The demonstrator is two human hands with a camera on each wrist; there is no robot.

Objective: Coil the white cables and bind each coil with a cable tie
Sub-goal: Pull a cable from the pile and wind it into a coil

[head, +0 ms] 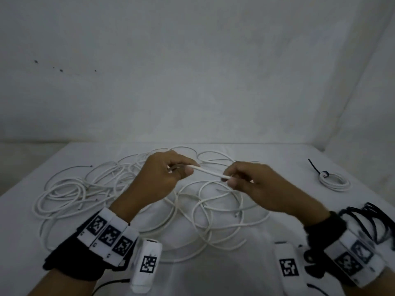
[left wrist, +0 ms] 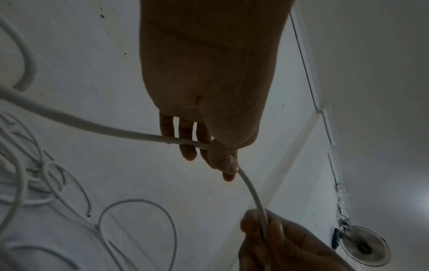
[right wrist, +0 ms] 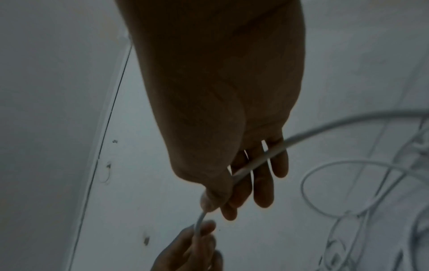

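Loose white cables [head: 70, 189] lying tangled on tabletop [head: 277, 159], left and centre, not yet coiled. Left hand [head: 162, 178] pinching white cable [head: 210, 172]; right hand [head: 254, 186] pinching same stretch, held just above heap. Far right, one bound coil [head: 334, 181] lying with black cable tie [head: 316, 167]. Most work remaining, I judge.

On the table [head: 277, 159], the loose cables [head: 132, 195] sprawl left of the bound coil [head: 334, 181], which lies well apart at the right, while both hands [head: 158, 180] hold one cable stretch [head: 210, 172] above that tangle.
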